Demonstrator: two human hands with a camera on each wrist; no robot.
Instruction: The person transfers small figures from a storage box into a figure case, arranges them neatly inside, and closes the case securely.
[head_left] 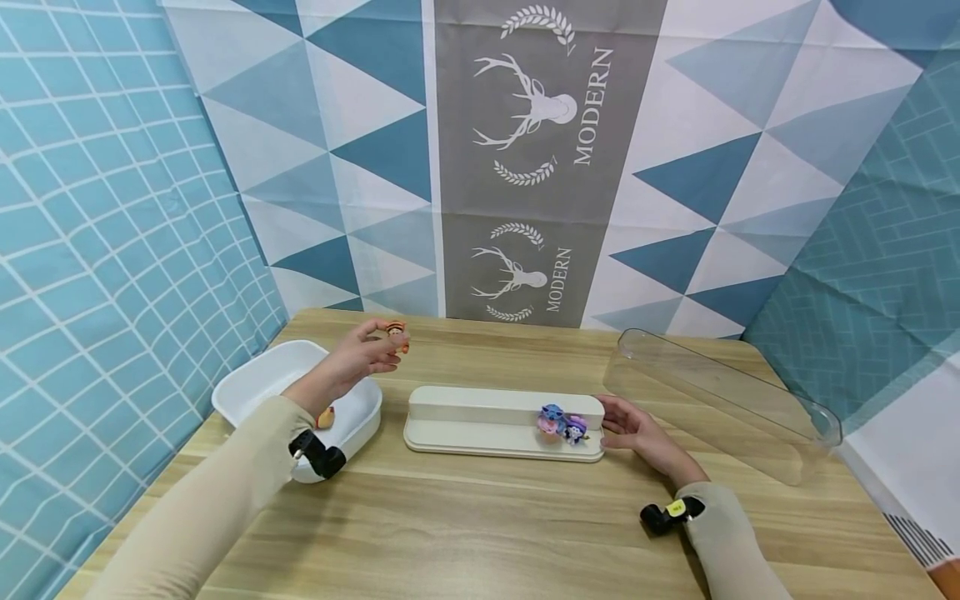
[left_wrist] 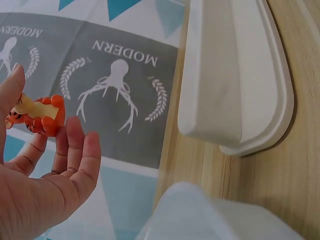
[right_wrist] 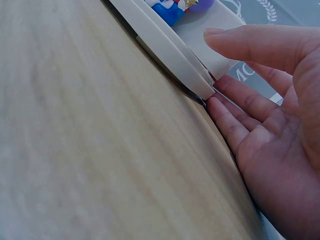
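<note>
Pinching figurine point(head_left: 396, 335), left hand point(head_left: 358, 353) by tub point(head_left: 258, 375), right hand point(head_left: 643, 435) unclenched against stand point(head_left: 472, 433), cover point(head_left: 705, 396) alongside

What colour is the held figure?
The figure is orange with a yellowish belly, clearest in the left wrist view.

From where I stand, MODERN reads twice on the grey band point(head_left: 517, 204) of the wall cloth point(head_left: 375, 92), sideways, running upward, each beside a white deer head point(head_left: 557, 108) between leaf sprigs point(head_left: 536, 17). The yellow label point(head_left: 677, 507) on the right wrist camera point(head_left: 657, 521) is too small to read.
</note>
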